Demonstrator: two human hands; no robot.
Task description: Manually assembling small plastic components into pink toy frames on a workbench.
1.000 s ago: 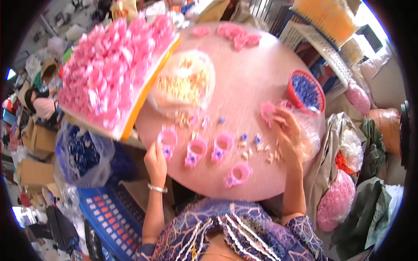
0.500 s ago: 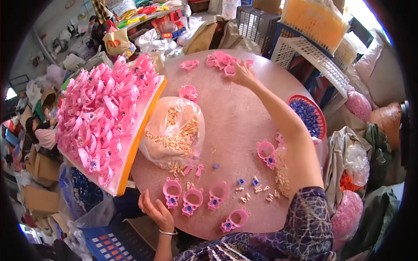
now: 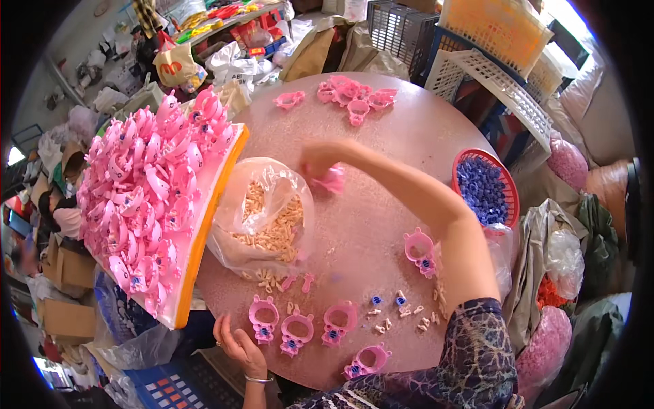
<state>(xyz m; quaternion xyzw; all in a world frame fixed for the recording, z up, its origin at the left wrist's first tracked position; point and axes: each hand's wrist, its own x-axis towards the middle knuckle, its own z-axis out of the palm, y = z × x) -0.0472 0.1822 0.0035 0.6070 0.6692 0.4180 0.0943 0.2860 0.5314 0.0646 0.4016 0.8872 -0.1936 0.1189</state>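
My right hand (image 3: 320, 161) reaches across the table beside the clear bag, fingers closed and smeared by motion, with a pink plastic ring-shaped piece (image 3: 332, 179) in its grip. At the near left edge my left hand (image 3: 238, 349) rests open, fingers loosely stretched and holding nothing. Closest to it is a pink bear-eared ring piece (image 3: 263, 317) with a blue part at its base. Similar pieces lie alongside, including one ring (image 3: 296, 330) and another (image 3: 338, 322). The open plastic bag (image 3: 262, 211) holds many small cream-coloured parts.
A white board with a yellow edge (image 3: 208, 232), heaped with pink pieces, stands at the left. Several pink pieces (image 3: 357, 102) lie at the far side. A red basket (image 3: 514, 194) of blue parts sits at the right. Small cream parts (image 3: 422, 322) are scattered near the front.
My right hand has moved from the far pink pieces toward me and left, beside the bag. The pink piece standing behind the bag is no longer there. My left hand stays near the edge.
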